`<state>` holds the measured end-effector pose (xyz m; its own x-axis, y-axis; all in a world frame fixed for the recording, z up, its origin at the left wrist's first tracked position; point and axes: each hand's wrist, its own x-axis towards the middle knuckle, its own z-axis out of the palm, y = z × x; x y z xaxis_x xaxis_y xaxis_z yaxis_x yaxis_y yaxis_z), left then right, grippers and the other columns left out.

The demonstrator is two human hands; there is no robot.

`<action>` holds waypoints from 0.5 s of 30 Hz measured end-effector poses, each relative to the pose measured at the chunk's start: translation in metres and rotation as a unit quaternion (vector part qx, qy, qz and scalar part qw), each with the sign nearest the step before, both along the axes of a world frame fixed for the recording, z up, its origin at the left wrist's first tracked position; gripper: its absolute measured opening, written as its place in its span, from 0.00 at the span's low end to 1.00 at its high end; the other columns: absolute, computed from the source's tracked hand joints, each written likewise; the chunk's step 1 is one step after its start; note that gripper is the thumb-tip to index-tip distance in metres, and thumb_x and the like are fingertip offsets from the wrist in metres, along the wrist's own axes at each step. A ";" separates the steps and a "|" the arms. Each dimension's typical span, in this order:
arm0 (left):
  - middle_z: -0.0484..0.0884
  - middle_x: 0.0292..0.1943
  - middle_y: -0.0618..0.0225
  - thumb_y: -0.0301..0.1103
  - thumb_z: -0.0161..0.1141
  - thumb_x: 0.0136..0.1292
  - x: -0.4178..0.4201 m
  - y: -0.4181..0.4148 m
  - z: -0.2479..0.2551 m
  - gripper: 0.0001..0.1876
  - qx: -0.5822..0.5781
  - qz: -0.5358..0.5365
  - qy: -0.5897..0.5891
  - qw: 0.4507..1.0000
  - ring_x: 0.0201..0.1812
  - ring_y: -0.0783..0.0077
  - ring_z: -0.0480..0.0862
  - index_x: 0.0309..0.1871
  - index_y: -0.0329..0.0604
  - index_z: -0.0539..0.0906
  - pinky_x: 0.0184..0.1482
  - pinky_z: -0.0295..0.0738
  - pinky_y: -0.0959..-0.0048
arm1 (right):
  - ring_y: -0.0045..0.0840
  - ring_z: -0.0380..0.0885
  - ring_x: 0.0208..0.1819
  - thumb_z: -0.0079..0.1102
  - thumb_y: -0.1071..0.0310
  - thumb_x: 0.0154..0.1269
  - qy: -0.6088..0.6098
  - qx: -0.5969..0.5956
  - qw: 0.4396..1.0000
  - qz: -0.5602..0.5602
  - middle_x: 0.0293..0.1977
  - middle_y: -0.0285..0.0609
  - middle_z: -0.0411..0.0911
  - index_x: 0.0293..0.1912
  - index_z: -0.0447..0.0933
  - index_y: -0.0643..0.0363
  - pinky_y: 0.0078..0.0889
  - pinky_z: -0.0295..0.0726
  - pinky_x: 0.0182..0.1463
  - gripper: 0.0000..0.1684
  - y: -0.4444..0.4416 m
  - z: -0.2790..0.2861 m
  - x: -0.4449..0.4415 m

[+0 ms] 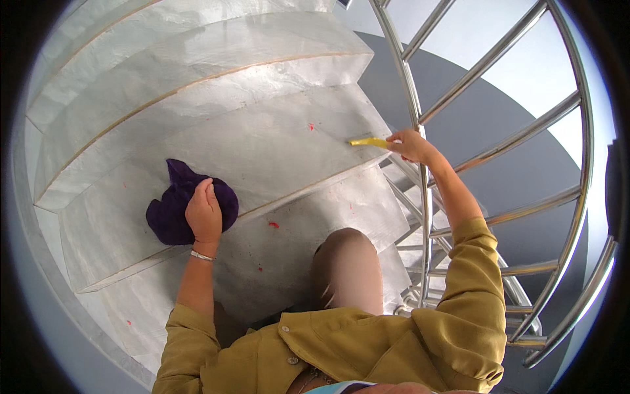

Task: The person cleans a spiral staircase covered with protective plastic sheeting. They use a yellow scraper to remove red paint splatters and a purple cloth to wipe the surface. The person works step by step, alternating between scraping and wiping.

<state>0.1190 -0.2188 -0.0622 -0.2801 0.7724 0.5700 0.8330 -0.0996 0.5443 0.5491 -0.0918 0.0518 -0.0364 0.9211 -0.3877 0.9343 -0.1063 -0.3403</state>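
Observation:
My left hand [204,212] is closed on a dark purple cloth [170,216], which lies bunched over the front edge of a grey marble stair tread [266,162]. At the tread's right end, beside the railing, my right hand [409,146] grips a yellow tool [369,142], possibly a brush or scraper. Its far tip is at or just over the tread; contact cannot be told. A small red mark [311,126] shows on this tread, and another red bit [273,224] on the step below.
A curved metal railing [425,216] with tubular bars runs along the right side. More marble steps rise at the top, with brownish lines at their edges [182,91]. A pale wall [44,305] curves round the left. My bent knee [348,271] is over the lower step.

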 end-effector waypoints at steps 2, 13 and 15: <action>0.81 0.34 0.60 0.33 0.50 0.63 0.000 0.001 0.000 0.09 0.006 0.002 0.004 1.000 0.33 0.59 0.81 0.40 0.40 0.77 0.35 0.75 0.69 | 0.16 0.67 0.14 0.55 0.59 0.59 0.014 0.012 1.000 -0.009 0.16 0.35 0.70 0.47 0.76 0.58 0.21 0.67 0.17 0.19 0.003 -0.004 -0.001; 0.81 0.33 0.60 0.31 0.51 0.63 0.000 0.001 0.000 0.08 0.025 -0.004 0.003 1.000 0.32 0.60 0.81 0.40 0.39 0.77 0.34 0.75 0.69 | 0.25 0.74 0.20 0.55 0.59 0.57 -0.015 0.066 0.997 0.027 0.22 0.43 0.75 0.47 0.75 0.59 0.27 0.73 0.27 0.20 -0.008 -0.009 -0.012; 0.81 0.33 0.60 0.31 0.50 0.63 0.003 0.003 -0.001 0.08 0.019 -0.002 0.000 1.000 0.33 0.60 0.81 0.39 0.39 0.78 0.34 0.75 0.69 | 0.17 0.68 0.15 0.55 0.60 0.58 0.002 0.040 0.999 0.003 0.16 0.35 0.69 0.48 0.74 0.59 0.21 0.67 0.17 0.20 -0.012 -0.002 -0.010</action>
<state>0.1219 -0.2162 -0.0631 -0.2767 0.7510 0.5995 0.8329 -0.1237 0.5394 0.5393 -0.1039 0.0498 -0.0430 0.9490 -0.3123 0.9338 -0.0730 -0.3504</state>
